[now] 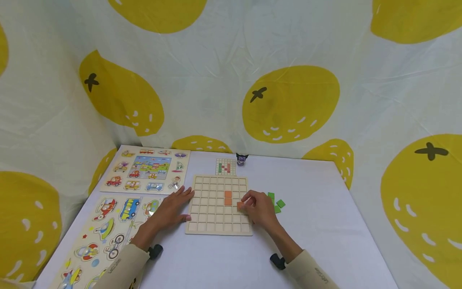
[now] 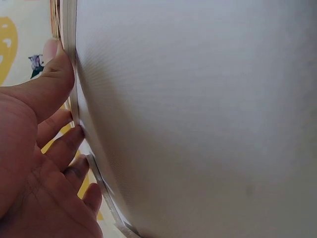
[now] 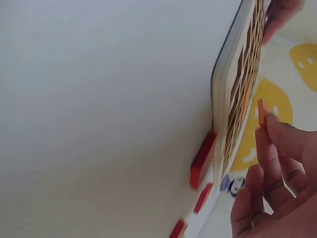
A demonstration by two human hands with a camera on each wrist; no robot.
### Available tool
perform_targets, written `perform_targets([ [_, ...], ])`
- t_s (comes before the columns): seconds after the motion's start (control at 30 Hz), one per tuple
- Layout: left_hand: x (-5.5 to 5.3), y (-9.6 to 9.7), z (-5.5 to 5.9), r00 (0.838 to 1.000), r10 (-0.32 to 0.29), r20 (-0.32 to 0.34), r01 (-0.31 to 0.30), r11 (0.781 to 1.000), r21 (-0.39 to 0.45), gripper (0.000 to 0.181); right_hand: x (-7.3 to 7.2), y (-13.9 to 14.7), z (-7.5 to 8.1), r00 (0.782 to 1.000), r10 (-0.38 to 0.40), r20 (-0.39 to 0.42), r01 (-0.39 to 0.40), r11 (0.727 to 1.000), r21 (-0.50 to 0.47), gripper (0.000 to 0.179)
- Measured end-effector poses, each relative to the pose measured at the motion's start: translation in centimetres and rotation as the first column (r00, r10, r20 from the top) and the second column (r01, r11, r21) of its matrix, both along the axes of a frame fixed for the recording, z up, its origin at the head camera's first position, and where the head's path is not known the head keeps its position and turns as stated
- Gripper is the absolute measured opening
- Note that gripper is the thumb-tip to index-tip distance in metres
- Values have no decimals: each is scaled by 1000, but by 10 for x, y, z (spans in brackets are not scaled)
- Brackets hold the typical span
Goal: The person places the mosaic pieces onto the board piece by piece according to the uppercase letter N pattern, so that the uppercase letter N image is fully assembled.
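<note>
A wooden grid board (image 1: 207, 228) with square cells lies on the white table. Two orange square tiles (image 1: 228, 198) sit in it, one above the other. My right hand (image 1: 262, 209) pinches another orange square tile (image 1: 240, 206) between thumb and fingertips, over the board's right part; in the right wrist view that tile (image 3: 261, 113) is held off the board. My left hand (image 1: 169, 209) rests with fingers spread against the board's left edge, the thumb lower down. In the left wrist view, the thumb (image 2: 59, 69) touches the board's rim.
Several green tiles (image 1: 277, 202) lie right of my right hand; red tiles (image 3: 202, 161) lie beside the board in the right wrist view. Behind the board are a small pattern card (image 1: 232, 171) and a dark figurine (image 1: 241, 159). Picture puzzles (image 1: 104, 187) cover the left side.
</note>
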State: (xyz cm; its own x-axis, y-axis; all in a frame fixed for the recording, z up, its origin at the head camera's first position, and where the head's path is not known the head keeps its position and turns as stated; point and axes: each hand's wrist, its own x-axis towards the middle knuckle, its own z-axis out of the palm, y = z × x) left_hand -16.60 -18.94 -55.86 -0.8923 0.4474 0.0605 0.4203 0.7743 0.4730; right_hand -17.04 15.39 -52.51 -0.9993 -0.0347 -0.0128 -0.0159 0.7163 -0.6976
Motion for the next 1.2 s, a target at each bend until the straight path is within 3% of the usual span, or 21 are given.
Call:
perform_targets([
  [0.27,1,0,0,1000,-1,-8,1,1000,18,87,0,-20,-9,997,72,7,-71,997,-25,17],
  [0.77,-1,0,-2,1000,-4,18,4,1000,17,88,-2,-37,-9,996,87,25,-90,985,150,11],
  [0.9,-1,0,-2,1000,-1,6,0,1000,12,88,-4,-34,-9,993,107,51,-113,986,125,11],
  [1.07,0,-2,-2,999,25,22,-25,1000,8,89,-11,-24,-11,981,173,91,-176,984,22,13],
  [1.2,1,0,-1,999,21,27,-22,999,23,88,-18,-8,-12,987,141,83,-139,990,-23,14],
])
